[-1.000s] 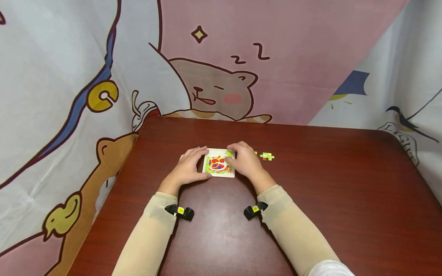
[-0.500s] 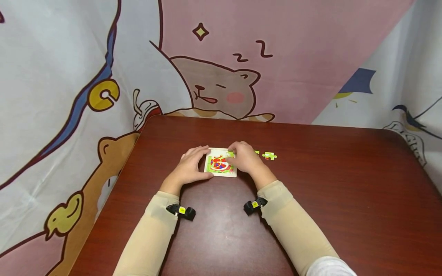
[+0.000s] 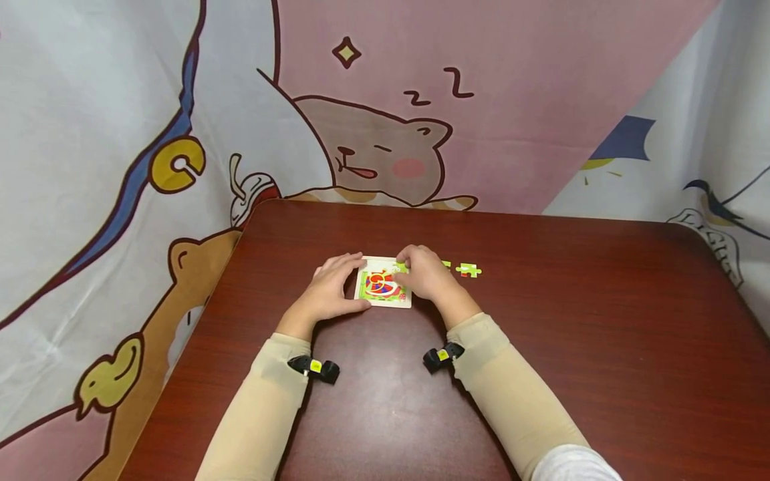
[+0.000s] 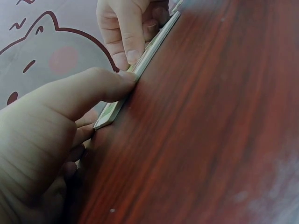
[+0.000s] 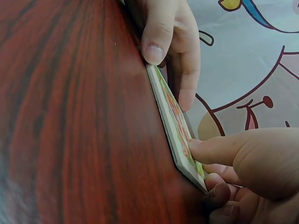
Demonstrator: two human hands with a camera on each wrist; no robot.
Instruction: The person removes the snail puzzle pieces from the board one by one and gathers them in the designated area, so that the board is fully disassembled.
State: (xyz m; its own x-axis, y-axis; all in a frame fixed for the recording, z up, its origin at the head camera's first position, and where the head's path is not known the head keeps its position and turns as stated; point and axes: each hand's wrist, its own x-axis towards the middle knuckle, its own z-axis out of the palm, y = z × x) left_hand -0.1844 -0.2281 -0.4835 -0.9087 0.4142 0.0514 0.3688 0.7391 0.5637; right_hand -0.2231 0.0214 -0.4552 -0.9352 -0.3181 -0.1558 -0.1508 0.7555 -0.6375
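Note:
A small square jigsaw puzzle (image 3: 380,286) with a pale frame lies on the table, its picture red, blue and green. My left hand (image 3: 329,288) grips the frame's left side, thumb on the near edge and fingers at the far edge. From the right, my right hand (image 3: 428,275) bends over the board and pinches a green puzzle piece (image 3: 401,268) at the far right corner. In the right wrist view, the right thumb (image 5: 210,148) lies on the picture and the other fingers curl by the board's corner. The right hand hides much of that piece.
A loose green-and-white puzzle piece (image 3: 468,270) lies right of the right hand, with another piece (image 3: 447,264) partly hidden behind that hand. The dark red wooden table (image 3: 589,321) ends at a cartoon-printed cloth (image 3: 511,100) at the back and left.
The right thumb and fingers have drawn slightly closer together over the board's far right corner. The left hand keeps its hold, and the view has shifted a little.

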